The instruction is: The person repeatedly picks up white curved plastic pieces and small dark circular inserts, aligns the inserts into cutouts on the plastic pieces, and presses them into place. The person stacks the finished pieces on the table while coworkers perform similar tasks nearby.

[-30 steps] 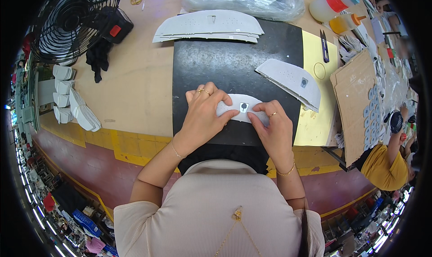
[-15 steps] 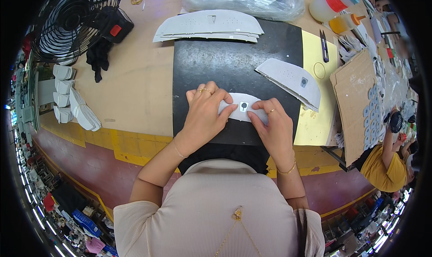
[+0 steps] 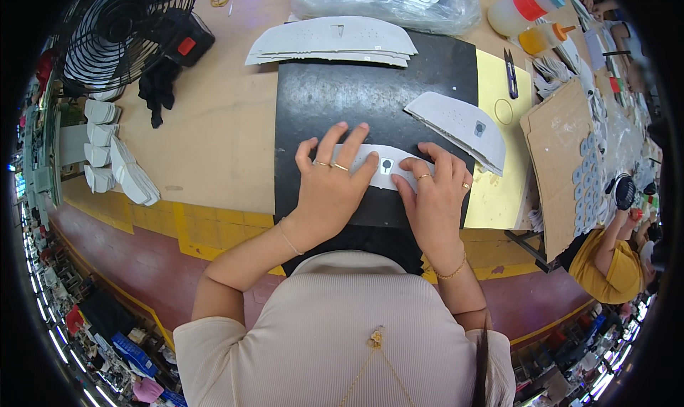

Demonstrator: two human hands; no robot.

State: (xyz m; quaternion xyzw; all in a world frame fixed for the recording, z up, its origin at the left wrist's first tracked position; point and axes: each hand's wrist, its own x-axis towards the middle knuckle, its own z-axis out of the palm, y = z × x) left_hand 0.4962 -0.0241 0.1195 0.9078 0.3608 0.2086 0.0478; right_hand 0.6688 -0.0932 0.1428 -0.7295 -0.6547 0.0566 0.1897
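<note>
A curved white panel piece (image 3: 393, 153) lies flat on the black mat (image 3: 342, 94), right in front of me. A small white patch with a dark keyhole-shaped mark (image 3: 387, 166) sits on it between my hands. My left hand (image 3: 329, 186) has its fingers spread, with the thumb at the panel just left of the patch. On the right side, my right hand (image 3: 436, 190) rests over the panel's end, its fingers apart and curved, thumb and index fingertip touching the panel. Parts of the panel are hidden under both hands.
Stacked white panels (image 3: 331, 40) lie at the mat's far edge, and a smaller stack (image 3: 459, 126) at its right. Thread snips (image 3: 511, 76) lie on a yellow sheet (image 3: 495, 200). Bottles (image 3: 524, 12), a cardboard sheet with grey pieces (image 3: 559, 158) and a fan (image 3: 117, 26) stand around.
My left hand's fingers have spread and lifted from their pinch on the panel. My right hand's fingers have spread wider too. The panel and patch stay almost in place.
</note>
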